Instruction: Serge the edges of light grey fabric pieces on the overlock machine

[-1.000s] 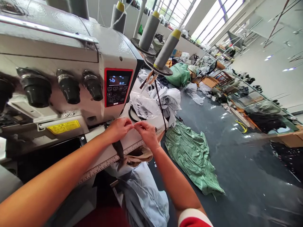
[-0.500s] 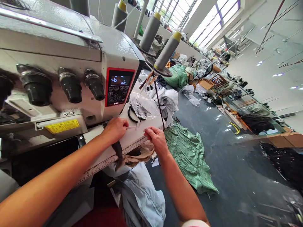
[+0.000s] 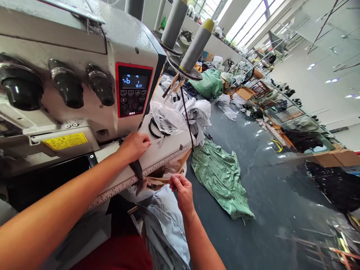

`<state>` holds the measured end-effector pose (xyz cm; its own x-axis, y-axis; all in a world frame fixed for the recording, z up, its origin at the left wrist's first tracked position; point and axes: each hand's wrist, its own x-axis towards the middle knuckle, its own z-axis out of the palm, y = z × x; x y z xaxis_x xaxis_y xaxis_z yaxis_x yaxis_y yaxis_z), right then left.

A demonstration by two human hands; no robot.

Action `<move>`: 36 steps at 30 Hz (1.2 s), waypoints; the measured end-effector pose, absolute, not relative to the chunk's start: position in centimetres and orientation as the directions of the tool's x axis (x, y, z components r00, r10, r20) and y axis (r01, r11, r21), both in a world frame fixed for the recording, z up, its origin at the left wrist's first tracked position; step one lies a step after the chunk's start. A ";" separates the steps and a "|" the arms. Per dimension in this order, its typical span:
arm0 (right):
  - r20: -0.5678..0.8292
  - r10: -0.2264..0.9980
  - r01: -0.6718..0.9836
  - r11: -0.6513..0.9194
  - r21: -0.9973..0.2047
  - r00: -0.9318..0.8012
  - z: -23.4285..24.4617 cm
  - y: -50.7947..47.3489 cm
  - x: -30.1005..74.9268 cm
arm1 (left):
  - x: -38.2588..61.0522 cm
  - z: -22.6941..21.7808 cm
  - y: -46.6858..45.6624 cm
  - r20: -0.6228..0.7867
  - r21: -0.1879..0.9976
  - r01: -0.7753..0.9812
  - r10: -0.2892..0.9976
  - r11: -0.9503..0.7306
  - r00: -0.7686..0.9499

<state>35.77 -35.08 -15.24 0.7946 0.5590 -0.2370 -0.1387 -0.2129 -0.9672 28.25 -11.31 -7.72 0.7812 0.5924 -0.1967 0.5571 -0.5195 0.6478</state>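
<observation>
My left hand (image 3: 135, 145) rests with fingers curled on the white sewing table (image 3: 157, 157), beside the industrial sewing machine (image 3: 84, 75). It pinches a thin pale strip (image 3: 157, 140) that lies across the table. My right hand (image 3: 181, 189) is below the table's ruler edge (image 3: 132, 180), fingers pinched on a small pale piece by the beige fabric (image 3: 161, 180) hanging there. Light blue cloth (image 3: 165, 221) hangs under both hands.
The machine's red-framed control panel (image 3: 132, 90) faces me. Grey thread cones (image 3: 195, 48) stand behind it. A clear plastic bag (image 3: 165, 120) and white cloth (image 3: 197, 114) lie at the table's far end. Green fabric (image 3: 222, 178) lies on the dark floor, with bags and boxes beyond.
My right hand has left the tabletop and dropped below the ruler edge toward the hanging fabric. My left hand stayed on the table. The view shifted slightly down and left.
</observation>
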 end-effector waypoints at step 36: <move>-0.136 0.700 0.256 -0.425 -0.868 0.701 -27.7 -36.4 32.1 | 24.6 -7.9 -17.9 -0.098 0.858 0.266 0.369 -0.439 0.924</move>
<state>32.07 -36.37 -27.69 0.7011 0.6999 -0.1364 0.2557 -0.4253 -0.8682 24.59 -17.90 -7.87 0.9241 0.3694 -0.0978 0.2665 -0.4394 0.8579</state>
